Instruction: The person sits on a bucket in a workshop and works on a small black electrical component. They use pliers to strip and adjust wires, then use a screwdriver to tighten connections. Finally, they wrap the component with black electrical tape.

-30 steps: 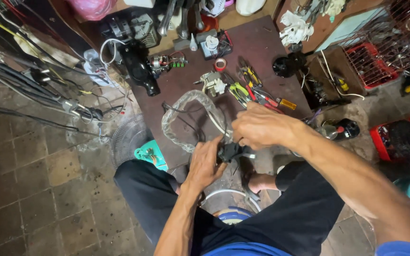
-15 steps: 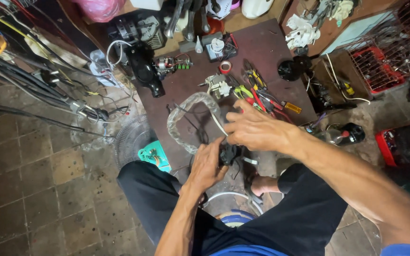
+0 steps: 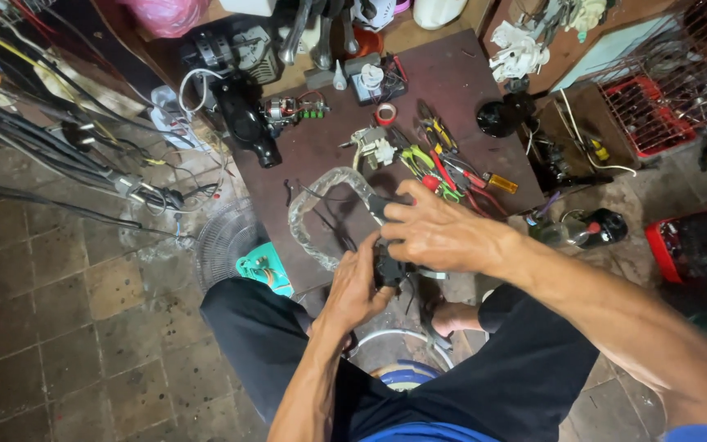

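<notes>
Hands grip black part — board beneath.

A single head-worn camera is looking steeply down from above the seated person, taking in arms and lap along the bottom of the frame, a dark brown work board at upper centre and tiled floor at left, all at arm's length.

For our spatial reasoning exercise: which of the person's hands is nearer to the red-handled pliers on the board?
Right. The right hand lies just below the red-handled pliers; the left hand sits lower, holding a small black part.
</notes>
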